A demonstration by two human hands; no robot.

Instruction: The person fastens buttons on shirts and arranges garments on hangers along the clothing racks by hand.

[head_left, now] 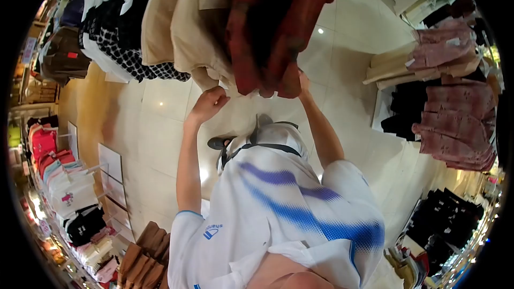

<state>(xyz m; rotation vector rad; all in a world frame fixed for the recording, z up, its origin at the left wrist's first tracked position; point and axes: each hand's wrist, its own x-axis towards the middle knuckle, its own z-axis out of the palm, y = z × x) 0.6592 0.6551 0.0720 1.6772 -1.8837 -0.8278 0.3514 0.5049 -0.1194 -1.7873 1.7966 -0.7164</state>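
Note:
Red and dark checked garments hang at the top centre, next to beige garments on their left. My left hand, at the end of the arm on the image's left, is closed just below the hem of the beige garments; what it pinches, if anything, is too small to tell. On the other side, my right hand is at the lower right edge of the red garment, partly hidden behind it, with its fingers mostly out of sight.
Black-and-white patterned clothes hang at the upper left. Pink garments hang on the right, black ones at the lower right. Brown clothes and a rack of white tops stand lower left. Tiled floor lies between.

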